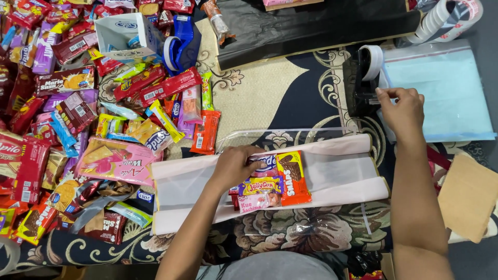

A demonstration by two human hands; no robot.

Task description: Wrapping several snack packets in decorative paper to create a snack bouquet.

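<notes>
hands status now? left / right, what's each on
Left hand: palm down, pressing the snack packets onto the pale wrapping sheet; no closed grip.
Right hand: fingertips pinched at the black tape dispenser, apparently on tape.

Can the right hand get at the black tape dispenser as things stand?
Probably yes: the right hand is already at the black tape dispenser, fingers on the tape end, nothing between them.

Covering part of the small snack bundle (270,181) under the left hand (233,166) — packets beneath staying unreadable. Hiding the tape end behind the right hand's (402,106) fingertips at the black tape dispenser (360,85). Running off the left edge — the snack pile (62,103). Getting cut by the top edge, the tape rolls (446,18) and black sheet (311,23).
</notes>
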